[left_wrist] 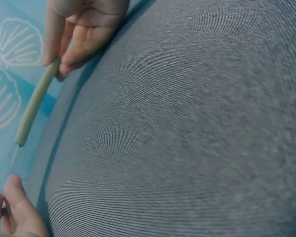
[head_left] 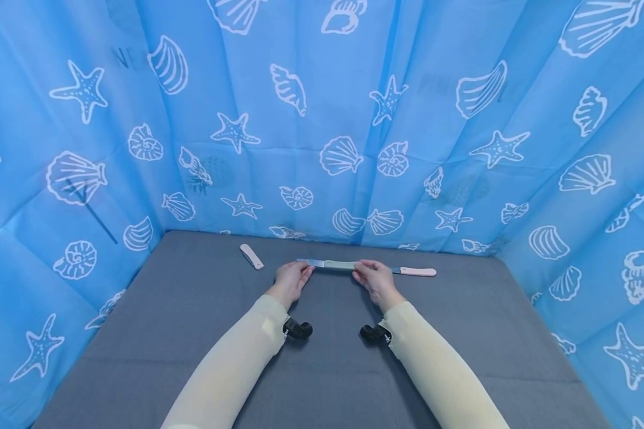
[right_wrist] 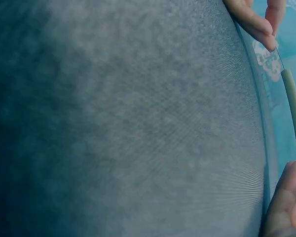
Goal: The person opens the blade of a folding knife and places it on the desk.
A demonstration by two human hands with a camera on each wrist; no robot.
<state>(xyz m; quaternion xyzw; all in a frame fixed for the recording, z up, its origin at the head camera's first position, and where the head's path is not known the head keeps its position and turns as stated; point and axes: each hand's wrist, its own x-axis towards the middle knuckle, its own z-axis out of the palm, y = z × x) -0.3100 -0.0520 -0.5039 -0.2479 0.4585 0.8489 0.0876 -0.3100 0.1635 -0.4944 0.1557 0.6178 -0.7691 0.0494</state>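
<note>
Between my hands a folding knife with a pale green handle (head_left: 339, 265) is stretched out straight, its blade (head_left: 313, 262) unfolded. My left hand (head_left: 290, 282) pinches the blade near its tip between thumb and fingers. The far end of the handle is pinched by my right hand (head_left: 377, 282). In the left wrist view the green handle (left_wrist: 35, 106) slants from the right hand (left_wrist: 86, 29) down toward the left hand (left_wrist: 22, 212). The right wrist view shows a thin sliver of blade between the left fingertips (right_wrist: 270, 43) and the handle (right_wrist: 294, 111).
Right of the right hand lies a pink-handled knife (head_left: 418, 271) with its blade out, partly hidden by that hand. A second pink knife (head_left: 252, 256), folded, rests left of the left hand. Blue shell-patterned curtains (head_left: 295, 119) enclose the grey cloth-covered table (head_left: 333, 369).
</note>
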